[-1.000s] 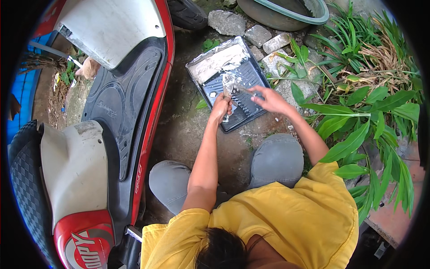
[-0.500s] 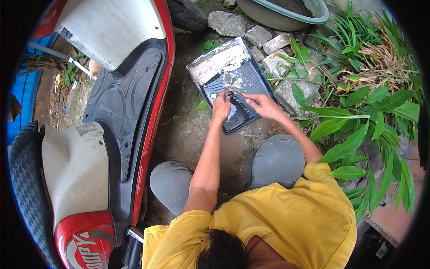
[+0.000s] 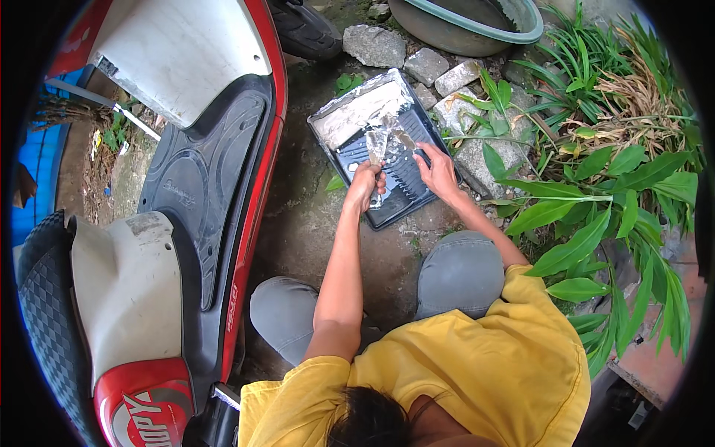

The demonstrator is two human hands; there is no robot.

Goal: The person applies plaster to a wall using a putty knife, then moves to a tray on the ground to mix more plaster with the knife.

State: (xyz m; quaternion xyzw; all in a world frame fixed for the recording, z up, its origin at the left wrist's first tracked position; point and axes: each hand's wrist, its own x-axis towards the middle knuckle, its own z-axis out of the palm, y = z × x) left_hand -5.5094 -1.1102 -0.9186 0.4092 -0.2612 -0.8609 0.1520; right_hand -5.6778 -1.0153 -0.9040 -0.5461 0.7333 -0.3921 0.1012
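My left hand [image 3: 367,181] is closed round a scraper [image 3: 376,145] with white paste on its blade, held over the black roller tray [image 3: 406,203]. My right hand [image 3: 437,168], just to the right, grips a second scraper [image 3: 402,136], angled up-left so its blade is close to or against the first one; contact is unclear. White paste [image 3: 357,110] lies thick in the tray's upper end, with smears and drops on the ribbed slope. The tray rests on the dirty concrete ground, beyond my grey-trousered knees [image 3: 459,276].
A red and white scooter [image 3: 201,194] fills the left side, its tyre [image 3: 305,26] at the top. Broken stones [image 3: 373,45] lie behind the tray near a large basin [image 3: 465,33]. Leafy plants [image 3: 566,238] crowd the right, a blue sheet [image 3: 41,179] the far left.
My right hand has shifted slightly forward, turning its scraper more upright. My left hand stays closed on its scraper. The small pale shape beside the white pole at far left is gone from view.
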